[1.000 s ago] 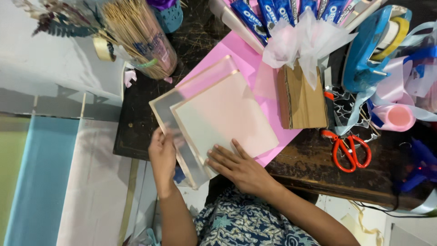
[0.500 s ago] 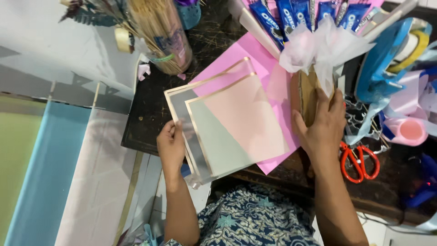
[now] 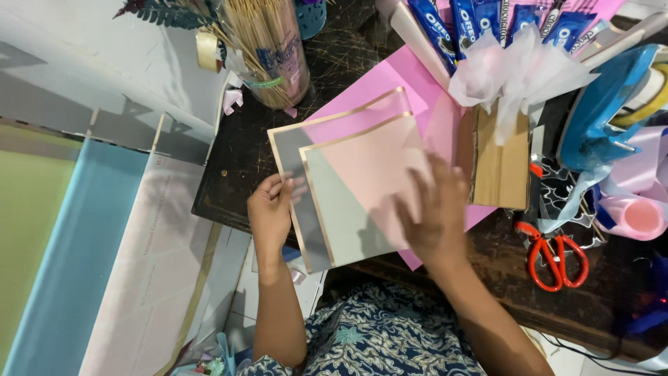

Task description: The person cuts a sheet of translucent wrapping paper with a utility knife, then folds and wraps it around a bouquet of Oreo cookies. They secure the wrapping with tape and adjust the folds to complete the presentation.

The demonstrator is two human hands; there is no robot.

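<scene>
Gold-edged translucent sheets (image 3: 362, 188): stacked on pink paper (image 3: 396, 83), dark bench (image 3: 229, 174). Left hand (image 3: 270, 212): fingers pinching the sheets' left edge. Right hand (image 3: 435, 216): blurred over sheets, fingers spread, holding nothing. Red scissors (image 3: 557, 254): right, well apart.

The right hand (image 3: 437, 212) is smeared by motion blur, so its fingers cannot be told apart, and it hides part of the translucent sheets (image 3: 355, 177). The top edge cuts off the jar of wooden skewers (image 3: 268, 49) and the snack packets (image 3: 487, 21).
</scene>
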